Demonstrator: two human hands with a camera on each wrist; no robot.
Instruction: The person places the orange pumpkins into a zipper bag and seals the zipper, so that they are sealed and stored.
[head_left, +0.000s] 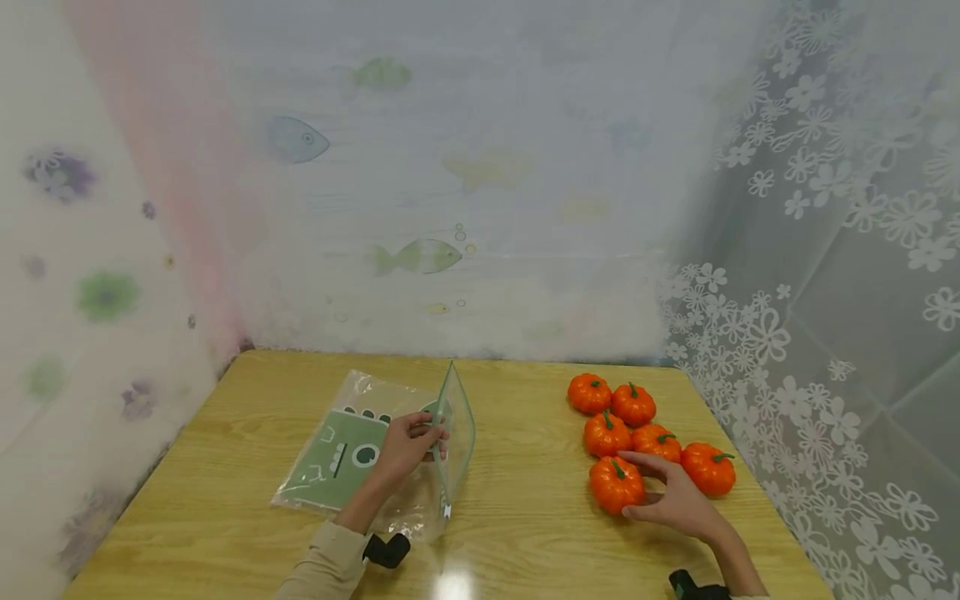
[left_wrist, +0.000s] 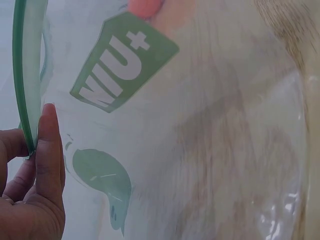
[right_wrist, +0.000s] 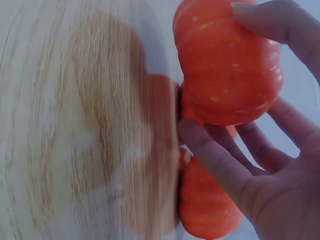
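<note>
A clear zip bag with a green printed design lies on the table, its green-edged mouth standing up and parted. My left hand pinches one edge of that mouth; in the left wrist view the thumb and fingers meet on the green zip strip. A small white slider sits at the near end of the strip. On the right, my right hand holds the nearest orange toy pumpkin between thumb and fingers, as the right wrist view also shows for this pumpkin.
Several more orange pumpkins with green stems, such as this pumpkin and another pumpkin, cluster behind and beside the right hand. The wooden table meets a curtain printed with fish at the back, and a flowered sheet at right.
</note>
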